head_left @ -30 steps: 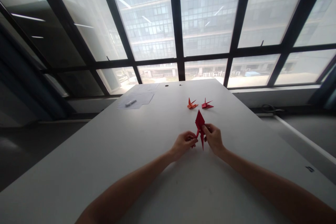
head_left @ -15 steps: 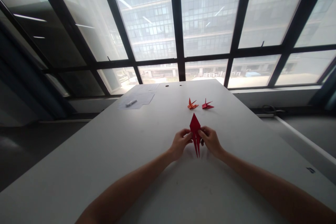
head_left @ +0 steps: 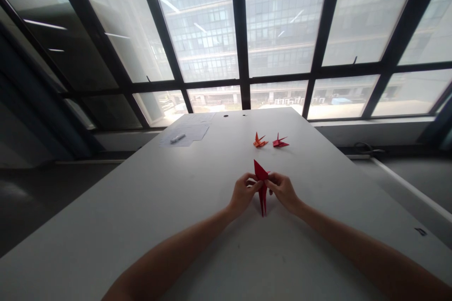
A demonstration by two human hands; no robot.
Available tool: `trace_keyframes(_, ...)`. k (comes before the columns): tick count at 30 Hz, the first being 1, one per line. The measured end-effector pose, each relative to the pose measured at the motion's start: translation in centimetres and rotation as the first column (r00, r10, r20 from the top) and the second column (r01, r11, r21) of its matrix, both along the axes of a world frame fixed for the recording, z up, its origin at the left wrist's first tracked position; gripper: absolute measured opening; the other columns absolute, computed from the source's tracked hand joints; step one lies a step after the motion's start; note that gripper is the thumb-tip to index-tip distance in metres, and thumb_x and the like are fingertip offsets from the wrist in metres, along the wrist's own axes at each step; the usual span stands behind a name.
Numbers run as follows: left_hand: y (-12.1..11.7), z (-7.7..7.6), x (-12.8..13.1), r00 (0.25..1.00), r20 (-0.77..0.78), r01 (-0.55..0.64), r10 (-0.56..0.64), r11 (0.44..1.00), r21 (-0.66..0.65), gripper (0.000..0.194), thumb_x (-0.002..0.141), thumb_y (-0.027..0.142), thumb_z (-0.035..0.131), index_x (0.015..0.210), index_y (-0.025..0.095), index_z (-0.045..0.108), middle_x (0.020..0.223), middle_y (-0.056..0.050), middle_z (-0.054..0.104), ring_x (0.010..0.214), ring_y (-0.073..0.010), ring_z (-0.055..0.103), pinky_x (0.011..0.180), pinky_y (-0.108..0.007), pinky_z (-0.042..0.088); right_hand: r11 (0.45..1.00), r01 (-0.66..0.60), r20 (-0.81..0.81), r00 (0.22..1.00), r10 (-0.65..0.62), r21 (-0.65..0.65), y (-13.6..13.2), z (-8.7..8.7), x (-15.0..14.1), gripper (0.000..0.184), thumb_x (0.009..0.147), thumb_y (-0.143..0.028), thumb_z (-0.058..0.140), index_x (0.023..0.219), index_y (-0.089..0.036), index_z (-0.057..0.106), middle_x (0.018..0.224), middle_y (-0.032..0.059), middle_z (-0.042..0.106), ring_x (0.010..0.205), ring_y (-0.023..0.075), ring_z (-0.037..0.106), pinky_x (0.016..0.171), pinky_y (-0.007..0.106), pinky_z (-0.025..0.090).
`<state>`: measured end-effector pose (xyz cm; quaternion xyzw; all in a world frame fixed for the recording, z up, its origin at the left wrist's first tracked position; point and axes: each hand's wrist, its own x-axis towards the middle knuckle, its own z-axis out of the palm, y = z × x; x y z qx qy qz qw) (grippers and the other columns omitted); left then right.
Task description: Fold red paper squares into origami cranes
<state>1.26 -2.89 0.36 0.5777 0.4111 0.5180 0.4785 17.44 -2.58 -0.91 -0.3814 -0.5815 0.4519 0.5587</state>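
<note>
**Reader:** Where is the work piece, and what has hold of it?

**Recorder:** A narrow red folded-paper shape (head_left: 261,174) stands at lower centre of the frame over the white tabletop (head_left: 141,216), its point up and two thin tails down. Whether the tails touch the table cannot be told.

**Reader:** Hand state?

**Recorder:** The left hand (head_left: 243,194) is closed in a pinch on the paper's left side. The right hand (head_left: 283,191) is closed in a matching pinch on its right side. Neither is open, and the fingers partly hide the folds.

**Reader:** Why held so?

**Recorder:** Judged from the grip, the opposed pinches keep the layers pressed together and the shape upright.

**Reader:** Other items?

**Recorder:** Farther up the table, an orange paper crane (head_left: 260,141) and a red paper crane (head_left: 280,141) sit just apart. White paper sheets (head_left: 187,132) lie at the table's far left, a white marker (head_left: 177,138) on them.
</note>
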Motion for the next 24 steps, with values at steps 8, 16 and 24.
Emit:
trace_keyframes(8,0.24,-0.03,-0.34,0.997,0.077,0.022,-0.015,0.996,-0.088,0.040,0.070,0.047,0.081,0.085,0.013,0.067,0.082,-0.007,0.070,0.075,-0.0209,0.069,0.072,-0.035,0.058,0.998,0.068,0.061,0.996,-0.069,0.007,-0.19,0.22,0.08,0.027,0.078,-0.043,0.069,0.080,-0.017,0.073,0.070,0.0042,0.069,0.056,0.0149,0.056,0.048,0.025,0.044)
trace_keyframes(16,0.43,-0.24,-0.40,0.987,0.158,0.034,-0.012,0.990,-0.138,0.032,0.074,0.039,0.078,0.090,0.012,0.069,0.087,-0.008,0.071,0.078,-0.0190,0.068,0.077,-0.036,0.058,0.983,0.169,0.005,0.986,-0.169,-0.072,0.35,0.06,0.34,0.029,0.074,-0.044,0.070,0.079,-0.015,0.070,0.067,0.0033,0.068,0.050,0.0132,0.054,0.042,0.024,0.045)
trace_keyframes(24,0.77,-0.31,-0.47,0.993,-0.029,-0.118,0.118,0.993,-0.017,0.010,0.074,0.024,0.065,0.078,0.014,0.066,0.072,-0.003,0.067,0.065,-0.0152,0.063,0.057,-0.024,0.050,0.991,0.118,0.098,0.989,-0.112,-0.064,-0.05,0.16,-0.10,0.029,0.077,-0.045,0.068,0.076,-0.015,0.069,0.061,0.0020,0.065,0.048,0.0140,0.055,0.041,0.024,0.043)
